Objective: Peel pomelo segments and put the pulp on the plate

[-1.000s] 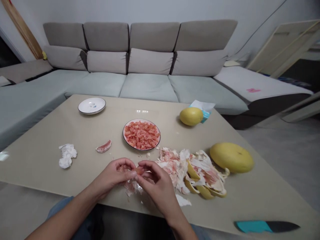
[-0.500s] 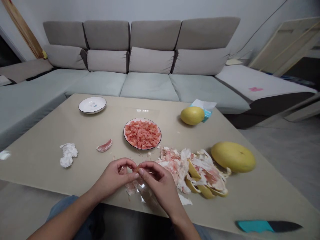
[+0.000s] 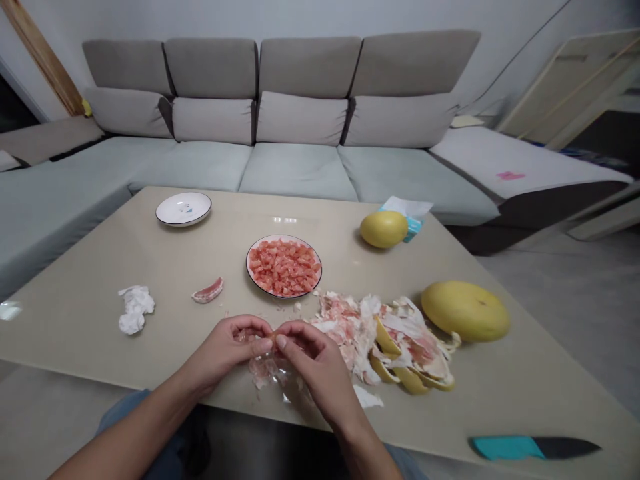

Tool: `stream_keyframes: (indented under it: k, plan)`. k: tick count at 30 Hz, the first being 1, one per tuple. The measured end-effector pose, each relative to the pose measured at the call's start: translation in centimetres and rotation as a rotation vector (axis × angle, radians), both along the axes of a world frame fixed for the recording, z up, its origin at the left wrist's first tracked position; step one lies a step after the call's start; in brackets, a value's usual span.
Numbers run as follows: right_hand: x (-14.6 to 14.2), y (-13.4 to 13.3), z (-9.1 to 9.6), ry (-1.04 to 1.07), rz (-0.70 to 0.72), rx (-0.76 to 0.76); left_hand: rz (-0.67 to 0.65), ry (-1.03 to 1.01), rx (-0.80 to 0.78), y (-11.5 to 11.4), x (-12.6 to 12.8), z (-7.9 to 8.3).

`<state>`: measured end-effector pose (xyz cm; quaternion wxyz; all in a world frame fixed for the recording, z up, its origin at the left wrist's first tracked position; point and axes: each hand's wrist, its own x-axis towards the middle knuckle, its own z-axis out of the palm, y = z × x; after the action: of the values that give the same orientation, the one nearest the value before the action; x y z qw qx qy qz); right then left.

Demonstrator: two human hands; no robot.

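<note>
1. Pinching a small scrap of pomelo pulp, the left hand and right hand curl closed, their fingertips meeting over the beige tabletop.
2. Torn white membrane lies directly beneath the hands, at 6 o'clock.
3. A heap of pomelo peel sits at 3 o'clock, just beside the right hand.
4. A plate of chopped pomelo flesh stands at 12 o'clock.
5. A whole pomelo rests at 3 o'clock, and a teal-handled knife at 4 o'clock.

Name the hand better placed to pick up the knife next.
Right, likely: the right hand lies nearer the teal-handled knife than the left hand does, on that side of the table.
</note>
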<state>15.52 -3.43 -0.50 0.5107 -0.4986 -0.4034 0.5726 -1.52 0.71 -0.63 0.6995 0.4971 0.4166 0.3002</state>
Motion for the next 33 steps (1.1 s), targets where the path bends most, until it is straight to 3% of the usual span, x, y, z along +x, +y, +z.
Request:
stream_keyframes:
  k: [20, 33]
  plan:
    - [-0.1, 0.2, -1.1, 0.397, 0.065, -0.13, -0.019, -0.066, -0.022, -0.1, 0.1, 0.0]
    - [-0.9, 0.0, -1.2, 0.36, -0.07, -0.013, 0.188, -0.192, -0.092, -0.2, 0.7, 0.3]
